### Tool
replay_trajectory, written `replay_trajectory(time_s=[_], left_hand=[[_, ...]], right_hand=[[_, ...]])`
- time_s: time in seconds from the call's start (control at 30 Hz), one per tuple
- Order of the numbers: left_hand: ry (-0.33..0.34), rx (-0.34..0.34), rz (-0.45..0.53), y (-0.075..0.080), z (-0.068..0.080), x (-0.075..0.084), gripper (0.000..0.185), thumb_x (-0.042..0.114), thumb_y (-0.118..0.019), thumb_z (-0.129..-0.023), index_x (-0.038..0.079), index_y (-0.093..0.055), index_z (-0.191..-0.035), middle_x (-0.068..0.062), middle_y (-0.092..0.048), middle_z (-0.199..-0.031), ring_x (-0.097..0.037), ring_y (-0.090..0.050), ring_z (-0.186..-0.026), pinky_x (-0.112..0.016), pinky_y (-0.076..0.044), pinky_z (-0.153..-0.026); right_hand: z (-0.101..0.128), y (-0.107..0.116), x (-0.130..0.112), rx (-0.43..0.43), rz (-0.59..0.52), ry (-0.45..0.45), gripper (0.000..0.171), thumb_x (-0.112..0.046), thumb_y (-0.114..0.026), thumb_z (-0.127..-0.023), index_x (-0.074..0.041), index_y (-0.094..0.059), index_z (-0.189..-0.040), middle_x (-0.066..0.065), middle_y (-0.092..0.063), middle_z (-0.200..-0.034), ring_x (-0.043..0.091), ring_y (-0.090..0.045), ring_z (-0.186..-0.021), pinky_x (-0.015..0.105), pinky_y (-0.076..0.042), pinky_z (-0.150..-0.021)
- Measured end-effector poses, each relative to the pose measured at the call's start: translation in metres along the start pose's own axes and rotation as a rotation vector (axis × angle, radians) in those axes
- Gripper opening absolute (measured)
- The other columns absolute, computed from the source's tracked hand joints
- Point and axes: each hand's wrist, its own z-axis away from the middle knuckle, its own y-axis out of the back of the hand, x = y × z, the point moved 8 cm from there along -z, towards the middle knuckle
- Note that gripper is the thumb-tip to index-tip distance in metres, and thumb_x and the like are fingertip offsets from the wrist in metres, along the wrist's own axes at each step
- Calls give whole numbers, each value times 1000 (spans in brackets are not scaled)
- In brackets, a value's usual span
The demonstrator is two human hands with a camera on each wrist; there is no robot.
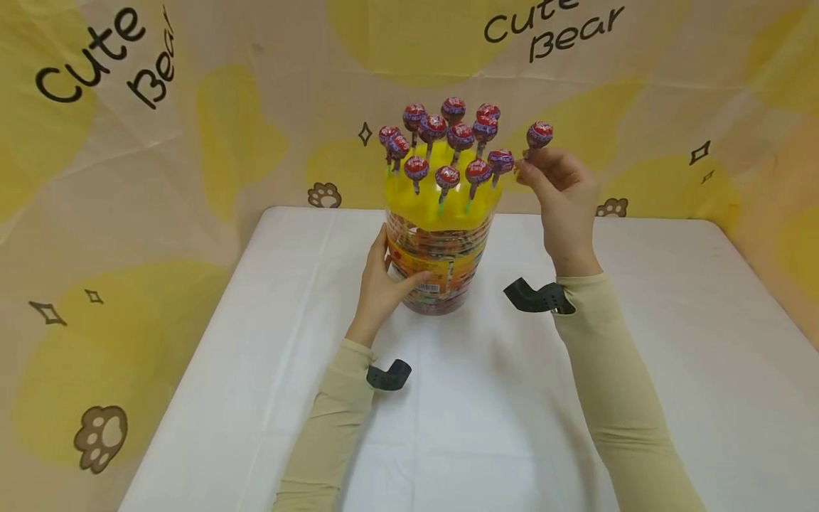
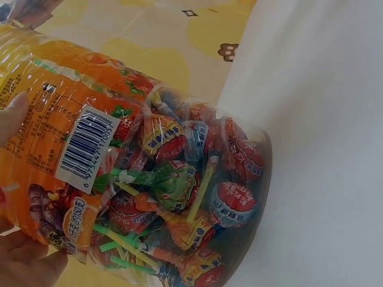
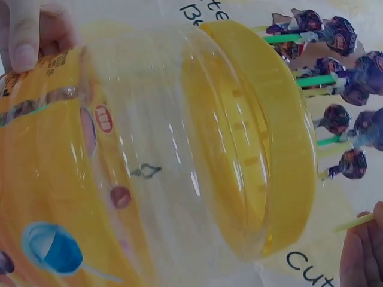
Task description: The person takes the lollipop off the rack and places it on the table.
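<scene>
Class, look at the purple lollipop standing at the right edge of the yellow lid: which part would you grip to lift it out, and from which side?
Pinch the lollipop by its thin stick just under the head, coming from the right. It stands at the yellow lid's rim, with neighbours crowding its left.

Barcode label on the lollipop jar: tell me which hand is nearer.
Left. The left hand grips the lollipop jar beside the barcode label; the right hand pinches a lollipop above.
</scene>
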Motion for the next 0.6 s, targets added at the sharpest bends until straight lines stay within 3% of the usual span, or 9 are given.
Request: replay_trajectory(time_s=[0.17, 0.33, 0.6], left_hand=[[4, -7, 6, 0, 0, 1, 99, 24, -78, -79, 11, -12, -152, -9, -21, -153, -23, -22, -140, -40, -26, -113], [14, -10, 0, 0, 0, 3, 100, 25, -78, -79, 11, -12, -152, -10, -20, -154, -24, -21, -140, -40, -26, -113], [28, -15, -15, 1, 1, 2, 99, 25, -78, -79, 10, -12, -152, -10, -20, -154, -23, -21, -140, -40, -26, -113]], right_hand=[[5, 16, 7, 28, -38, -25, 7, 3, -68, -83, 4, -68, -90, 12, -63, -91, 21, -62, -79, 25, -54, -78], [16, 35, 20, 58, 8, -43, 4, 4, -67, -84, 4, -69, -88, 13, -64, -90, 19, -63, -78, 24, -55, -76], [38, 61, 59, 66, 94, -197, 4, 4, -66, -85, 3, -69, -87, 8, -67, -89, 15, -65, -79, 21, -55, -76]])
